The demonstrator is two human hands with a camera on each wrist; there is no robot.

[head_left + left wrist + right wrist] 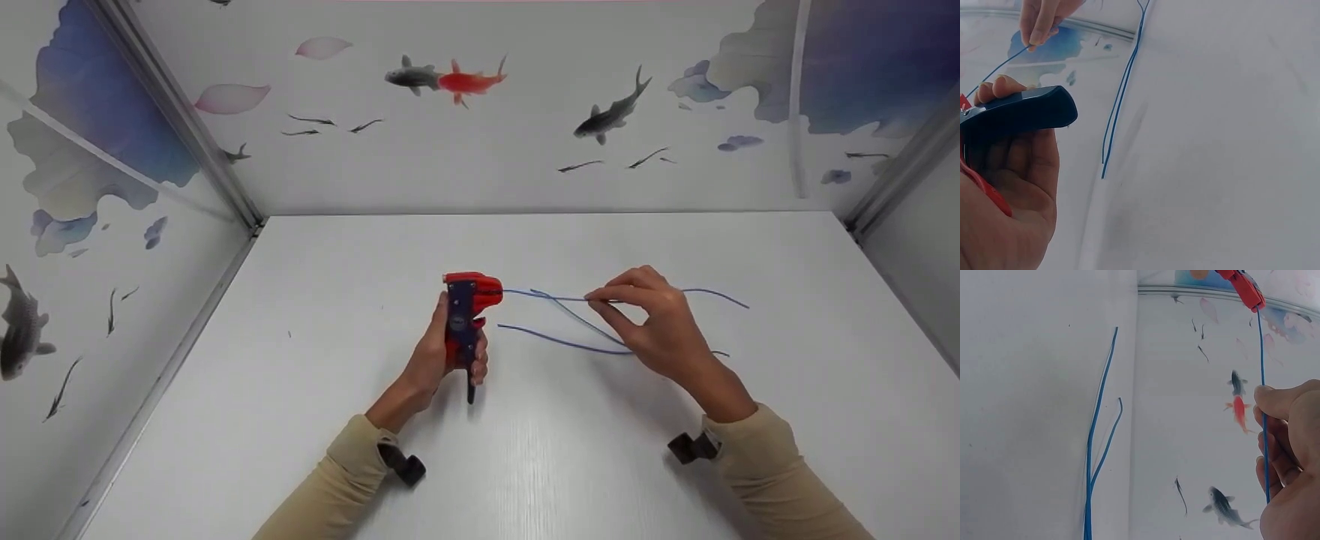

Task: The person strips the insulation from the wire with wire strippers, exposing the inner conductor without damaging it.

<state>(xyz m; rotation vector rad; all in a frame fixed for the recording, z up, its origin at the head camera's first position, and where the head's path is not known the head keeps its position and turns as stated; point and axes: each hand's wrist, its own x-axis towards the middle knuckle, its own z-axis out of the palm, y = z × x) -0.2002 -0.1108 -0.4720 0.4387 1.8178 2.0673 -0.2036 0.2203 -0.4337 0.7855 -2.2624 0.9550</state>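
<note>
My left hand (431, 356) grips a red and dark blue wire stripper (460, 315) upright, its fingers curled round the handles. One end of a blue wire (551, 296) sits in the red head of the tool. My right hand (660, 322) pinches this wire between thumb and fingertips, to the right of the tool. In the right wrist view the held wire (1262, 349) runs straight from the red nose of the stripper (1249, 295) down past the fingers. Its free end curves out beyond the right hand in the head view.
Two more blue wires (559, 341) lie on the white table (525, 465) under the right hand, side by side in the left wrist view. White panels (480, 165) printed with fish stand at the back and sides. Each sleeve cuff carries a small black camera (409, 470).
</note>
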